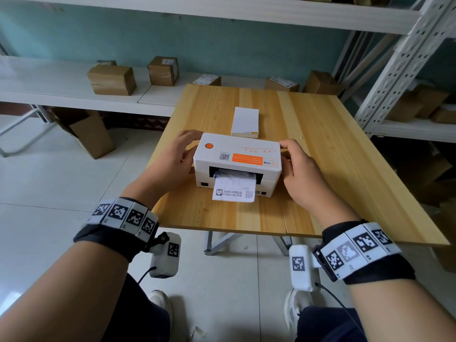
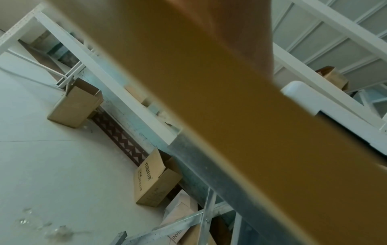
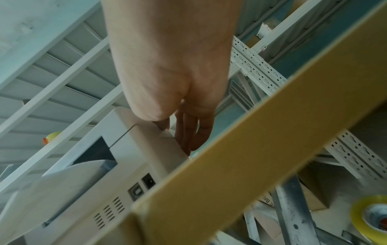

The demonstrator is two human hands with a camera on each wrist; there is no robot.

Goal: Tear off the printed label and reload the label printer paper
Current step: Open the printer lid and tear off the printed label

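Nearest us, the printed label (image 1: 233,191) hangs untorn from the label printer (image 1: 237,156) on the tabletop (image 1: 333,169). Our left hand (image 1: 172,157) (nine o'clock) and right hand (image 1: 299,174) (three) clasp its sides, fingers (image 1: 191,135) curled. Next, we judge: tear it off. The paper stack (image 1: 245,122) lies at twelve.

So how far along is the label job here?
Nothing looks done: the printed label hangs untorn from the label printer. In hand: left hand and right hand hold its sides. Left: tearing it off, then reloading from the label stack behind.
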